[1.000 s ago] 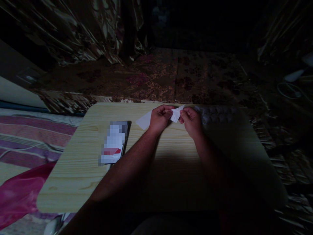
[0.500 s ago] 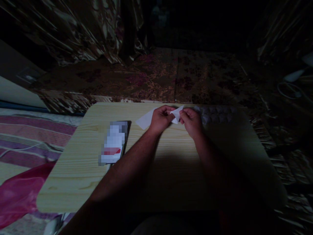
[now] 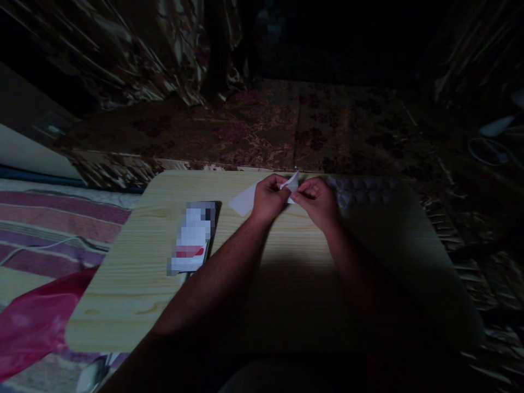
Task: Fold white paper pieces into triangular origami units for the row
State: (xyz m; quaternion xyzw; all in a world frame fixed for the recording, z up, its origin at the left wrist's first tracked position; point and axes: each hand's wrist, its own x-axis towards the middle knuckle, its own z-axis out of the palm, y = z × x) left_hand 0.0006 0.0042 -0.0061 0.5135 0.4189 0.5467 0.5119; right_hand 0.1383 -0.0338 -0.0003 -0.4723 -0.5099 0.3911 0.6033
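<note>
A small piece of folded white paper [image 3: 292, 184] is between my two hands, over the far side of the wooden table [image 3: 135, 284]. My left hand [image 3: 268, 199] is closed on it, thumb pressing from above. At the paper's right edge, my right hand [image 3: 317, 199] pinches it between thumb and fingertips, the other fingers curled. Partly behind the left hand lies a flat white sheet of paper [image 3: 244, 201]; whether it joins the folded piece I cannot tell. Just right of my right hand, several small pale folded pieces [image 3: 364, 190] sit in rows in the dimness.
A phone-like device [image 3: 191, 234] with a blurred-out screen lies left of my forearm. A striped bed cover [image 3: 61, 210] and a pink cloth [image 3: 41, 316] are at the left. Behind the table is a patterned fabric-covered seat [image 3: 254, 125]. A white cable [image 3: 489, 153] lies far right.
The folded paper has turned, its point now standing more upright. My right hand's fingers have shifted lower on its edge and opened slightly. My left hand has stayed nearly in place.
</note>
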